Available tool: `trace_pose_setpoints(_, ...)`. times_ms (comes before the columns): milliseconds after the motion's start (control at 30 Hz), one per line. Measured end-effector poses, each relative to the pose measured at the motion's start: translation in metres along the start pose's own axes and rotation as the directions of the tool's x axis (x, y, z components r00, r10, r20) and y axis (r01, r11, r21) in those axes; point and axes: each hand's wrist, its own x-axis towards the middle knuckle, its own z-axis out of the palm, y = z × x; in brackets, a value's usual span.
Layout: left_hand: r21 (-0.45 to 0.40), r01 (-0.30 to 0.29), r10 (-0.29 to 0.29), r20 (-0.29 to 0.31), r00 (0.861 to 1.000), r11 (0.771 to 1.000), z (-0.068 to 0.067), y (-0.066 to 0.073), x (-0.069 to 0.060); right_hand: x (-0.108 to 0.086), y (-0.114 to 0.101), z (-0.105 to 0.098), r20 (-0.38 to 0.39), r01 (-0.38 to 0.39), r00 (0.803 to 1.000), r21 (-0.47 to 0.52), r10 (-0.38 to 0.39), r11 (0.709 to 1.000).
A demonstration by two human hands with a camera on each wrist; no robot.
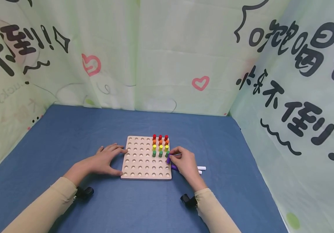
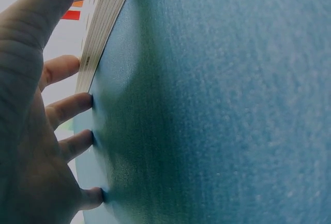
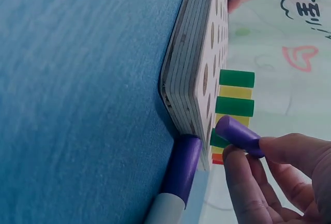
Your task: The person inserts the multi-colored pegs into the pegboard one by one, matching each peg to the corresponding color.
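A wooden pegboard with rows of round holes lies on the blue cloth. Red, orange, yellow and green pegs stand in its right-hand columns. Between thumb and fingers, my right hand pinches a purple peg, tilted over the holes just in front of the green pegs. My left hand is spread at the board's left side, its thumb and index finger touching the edge. The other left fingers rest on the cloth.
Beside the board's right edge lies a purple-and-white marker-like stick, partly hidden by my right hand in the head view. Two white ends show past the wrist. Printed curtains enclose the blue table at the back and sides.
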Motion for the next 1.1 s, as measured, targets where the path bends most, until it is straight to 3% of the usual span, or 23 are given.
trace_pose_setpoints(367, -0.003, -0.008, 0.008, -0.002, 1.0, 1.0, 0.0012, 0.0, 0.0009, -0.0008, 0.0013, 0.0009, 0.001, -0.031, 1.0, 0.012, 0.031, 0.999)
trace_pose_setpoints(600, 0.002, -0.006, 0.006, -0.002, 1.0, 1.0, 0.0011, -0.0011, -0.0004, -0.0025, -0.0008, 0.0016, 0.038, -0.004, 0.999, -0.011, 0.004, 1.0)
trace_pose_setpoints(933, 0.002, -0.003, 0.003, -0.002, 1.0, 1.0, 0.0018, -0.0021, 0.0001, -0.0034, -0.0052, 0.0015, -0.005, 0.013, 1.0, -0.003, -0.013, 1.0)
trace_pose_setpoints(1100, 0.0, -0.005, 0.005, -0.003, 1.0, 1.0, 0.0016, -0.0007, -0.0001, -0.0038, -0.0037, 0.0033, 0.02, 0.039, 0.999, -0.066, -0.037, 0.997)
